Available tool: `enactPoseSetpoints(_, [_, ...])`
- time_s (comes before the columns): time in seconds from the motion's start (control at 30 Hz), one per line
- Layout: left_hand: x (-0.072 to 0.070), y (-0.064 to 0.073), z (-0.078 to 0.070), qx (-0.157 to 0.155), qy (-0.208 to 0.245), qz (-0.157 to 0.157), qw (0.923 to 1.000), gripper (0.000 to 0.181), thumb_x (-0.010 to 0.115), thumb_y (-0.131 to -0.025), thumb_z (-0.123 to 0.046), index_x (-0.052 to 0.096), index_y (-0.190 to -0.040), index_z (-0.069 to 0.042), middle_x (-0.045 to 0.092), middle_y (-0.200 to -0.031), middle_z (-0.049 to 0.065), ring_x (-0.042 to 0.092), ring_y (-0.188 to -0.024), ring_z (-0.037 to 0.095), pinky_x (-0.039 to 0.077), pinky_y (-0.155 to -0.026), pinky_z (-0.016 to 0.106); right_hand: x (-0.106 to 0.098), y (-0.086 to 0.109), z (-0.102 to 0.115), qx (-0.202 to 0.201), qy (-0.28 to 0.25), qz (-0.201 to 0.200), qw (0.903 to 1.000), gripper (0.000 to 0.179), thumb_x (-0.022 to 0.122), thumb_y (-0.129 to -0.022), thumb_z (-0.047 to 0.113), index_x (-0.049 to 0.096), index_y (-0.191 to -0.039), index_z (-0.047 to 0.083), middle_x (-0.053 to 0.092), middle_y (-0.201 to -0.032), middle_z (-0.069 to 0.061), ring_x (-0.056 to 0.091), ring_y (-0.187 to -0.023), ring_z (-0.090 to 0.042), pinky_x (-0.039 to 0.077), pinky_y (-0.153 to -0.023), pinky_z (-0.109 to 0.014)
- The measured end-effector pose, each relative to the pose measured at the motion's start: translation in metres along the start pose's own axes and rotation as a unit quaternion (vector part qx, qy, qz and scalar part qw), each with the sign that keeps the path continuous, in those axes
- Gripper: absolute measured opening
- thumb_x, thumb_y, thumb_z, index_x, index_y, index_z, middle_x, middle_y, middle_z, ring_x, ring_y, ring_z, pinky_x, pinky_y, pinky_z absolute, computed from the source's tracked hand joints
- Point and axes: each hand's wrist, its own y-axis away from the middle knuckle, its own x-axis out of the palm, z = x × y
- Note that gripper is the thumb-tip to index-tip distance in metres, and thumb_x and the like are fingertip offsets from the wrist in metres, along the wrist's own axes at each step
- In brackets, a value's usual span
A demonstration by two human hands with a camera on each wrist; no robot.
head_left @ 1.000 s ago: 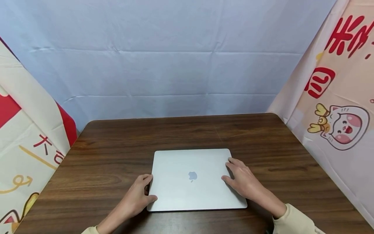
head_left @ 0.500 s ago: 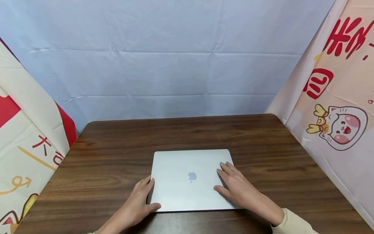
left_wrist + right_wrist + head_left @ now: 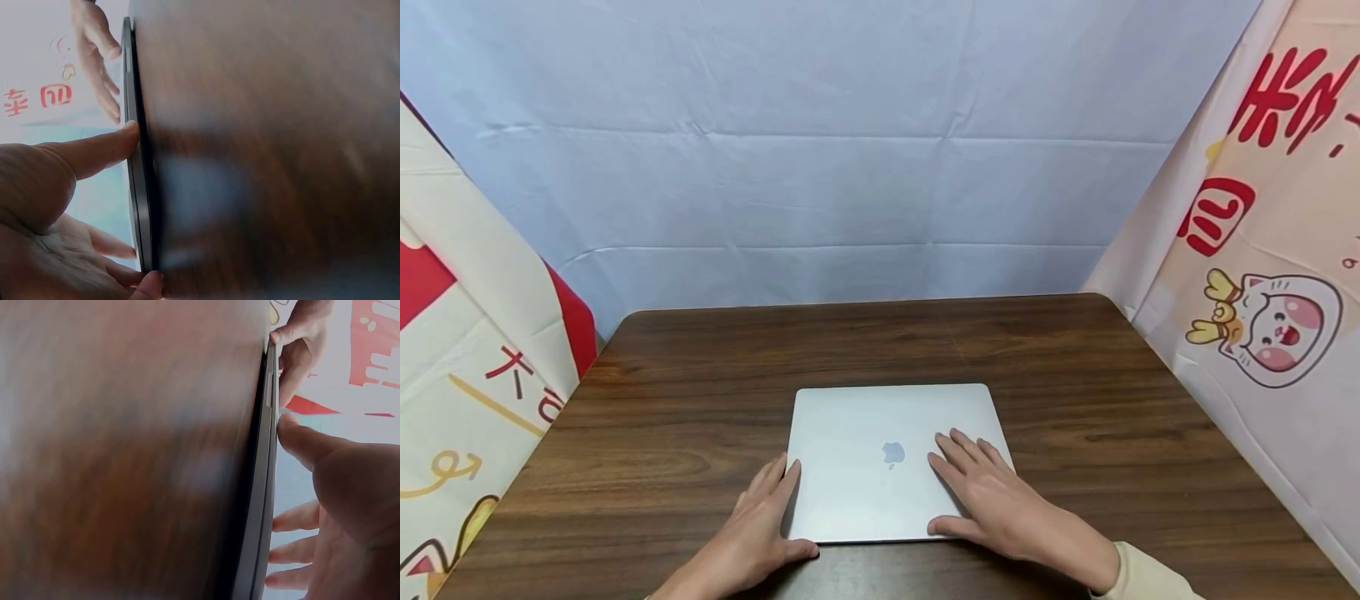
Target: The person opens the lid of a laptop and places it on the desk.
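A closed silver laptop (image 3: 857, 417) with an apple logo lies flat on the dark wooden table. My left hand (image 3: 752, 525) holds its front left corner. The left thumb (image 3: 106, 153) reaches the front edge, while the fingers lie along the left side, one fingertip curled past the edge in the left wrist view. Spread over the right part of the lid is my right hand (image 3: 992, 500), fingers fairly straight. Its thumb (image 3: 300, 437) points inward near the front edge, and its fingertips touch the lid in the right wrist view.
The brown wood-grain table (image 3: 700, 367) extends behind and to both sides of the laptop. A pale blue cloth (image 3: 835, 167) hangs behind it. Printed cloths with red characters and cartoon figures hang at the right (image 3: 1240, 333) and left.
My right hand has slid from the laptop's right edge inward and toward the front over the lid. My left hand has shifted slightly nearer, its thumb now at the front edge. The laptop stays put.
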Motion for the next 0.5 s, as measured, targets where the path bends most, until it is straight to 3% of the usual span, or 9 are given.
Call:
enactPoseSetpoints(0.3, [0.004, 0.002, -0.001, -0.001, -0.010, -0.011, 0.9999, 0.107, 0.098, -0.068, -0.025, 0.041, -0.151, 0.011, 0.031, -0.160, 0.033, 0.023, -0.150, 0.050, 0.022, -0.110, 0.075, 0.005, -0.002, 0.010, -0.041, 0.025, -0.006, 0.9988, 0.095, 0.058, -0.090, 0.076, 0.051, -0.150, 0.002, 0.040, -0.160, -0.020, 0.031, -0.150, -0.040, 0.032, -0.114, -0.060])
enactPoseSetpoints(0.5, [0.005, 0.002, -0.001, -0.002, -0.017, -0.014, 0.9998, 0.107, 0.098, -0.068, -0.024, 0.040, -0.152, 0.010, 0.030, -0.160, 0.034, 0.023, -0.150, 0.051, 0.023, -0.109, 0.076, 0.008, -0.007, 0.016, -0.064, 0.045, -0.019, 0.9967, 0.088, 0.061, -0.092, 0.070, 0.053, -0.148, 0.003, 0.043, -0.158, -0.019, 0.036, -0.148, -0.038, 0.037, -0.113, -0.054])
